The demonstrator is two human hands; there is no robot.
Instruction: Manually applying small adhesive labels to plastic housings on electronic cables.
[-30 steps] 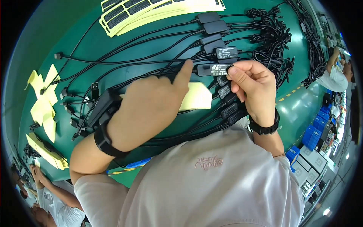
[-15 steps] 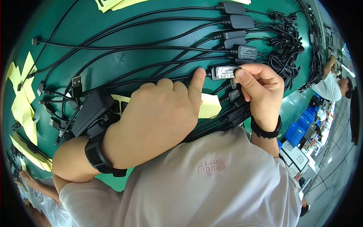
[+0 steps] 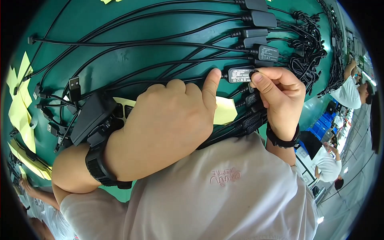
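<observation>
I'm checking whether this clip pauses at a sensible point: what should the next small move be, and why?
Probably press the right hand's thumb along the label's right end. The label lies on the box, but thumb and fingers cover that end, so whether it sits flat can't be seen. The left hand's index finger is near the box's other end.

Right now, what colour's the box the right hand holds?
The box is black, clearest in head view.

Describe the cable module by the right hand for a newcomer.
On the green table, black cable modules form a column right of centre. The target module, white-printed, is midway down; unlike its neighbours, it is pinched by the right hand.
</observation>
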